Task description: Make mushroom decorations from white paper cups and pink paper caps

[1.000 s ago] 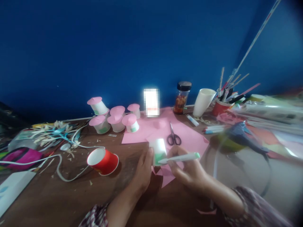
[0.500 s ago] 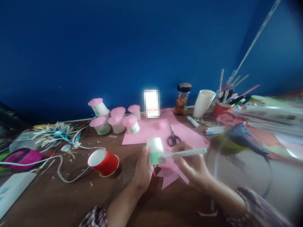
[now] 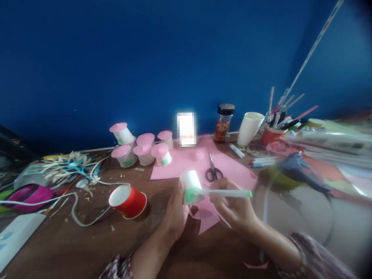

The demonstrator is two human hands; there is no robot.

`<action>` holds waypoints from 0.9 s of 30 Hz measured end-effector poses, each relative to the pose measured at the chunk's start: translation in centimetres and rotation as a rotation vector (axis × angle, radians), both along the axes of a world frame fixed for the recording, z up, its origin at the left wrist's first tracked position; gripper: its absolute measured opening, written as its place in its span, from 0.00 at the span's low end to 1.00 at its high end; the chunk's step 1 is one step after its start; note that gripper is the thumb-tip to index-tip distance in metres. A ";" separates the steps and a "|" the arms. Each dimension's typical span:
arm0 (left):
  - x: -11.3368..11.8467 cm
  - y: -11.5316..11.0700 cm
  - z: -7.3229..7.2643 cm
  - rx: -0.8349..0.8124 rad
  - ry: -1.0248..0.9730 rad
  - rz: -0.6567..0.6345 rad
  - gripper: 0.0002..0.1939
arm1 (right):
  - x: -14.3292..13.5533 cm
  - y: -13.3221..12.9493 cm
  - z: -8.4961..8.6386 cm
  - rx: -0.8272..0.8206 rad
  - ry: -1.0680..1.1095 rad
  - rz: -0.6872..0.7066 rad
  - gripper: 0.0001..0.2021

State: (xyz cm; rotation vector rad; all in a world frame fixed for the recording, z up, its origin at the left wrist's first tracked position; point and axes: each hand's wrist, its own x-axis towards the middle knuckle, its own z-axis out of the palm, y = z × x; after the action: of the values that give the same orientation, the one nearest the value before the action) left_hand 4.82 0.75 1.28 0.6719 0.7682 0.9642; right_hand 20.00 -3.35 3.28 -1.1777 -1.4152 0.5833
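The left hand (image 3: 176, 217) grips a small white paper cup (image 3: 191, 186) with a green band, held just above the table (image 3: 87, 248). The right hand (image 3: 232, 207) clasps a green-capped marker (image 3: 229, 192), its tip touching the cup's band. Scissors (image 3: 213, 173) lie just beyond the hands on pink paper (image 3: 232, 168); a red cup (image 3: 129, 200) lies on its side left of the left hand
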 end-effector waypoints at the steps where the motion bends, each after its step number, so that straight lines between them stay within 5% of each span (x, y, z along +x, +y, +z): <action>1: 0.0 0.0 0.1 0.000 0.018 0.000 0.32 | 0.0 0.0 -0.1 0.003 -0.004 0.002 0.02; 9: 0.1 -0.3 1.3 0.037 0.188 0.102 0.22 | 0.0 0.2 -0.2 -0.029 0.009 0.003 0.01; 13: 0.2 -0.4 2.1 0.027 0.173 0.044 0.25 | 0.0 0.0 -0.4 -0.039 -0.015 0.012 0.01; 27: 0.2 -0.5 2.1 0.033 0.343 0.129 0.19 | -0.2 0.0 0.1 -0.034 -0.044 0.020 0.02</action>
State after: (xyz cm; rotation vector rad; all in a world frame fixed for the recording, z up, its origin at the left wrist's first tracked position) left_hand 5.02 0.21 3.43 0.8371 1.1099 0.9923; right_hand 19.77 -3.35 3.35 -1.2107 -1.4609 0.6009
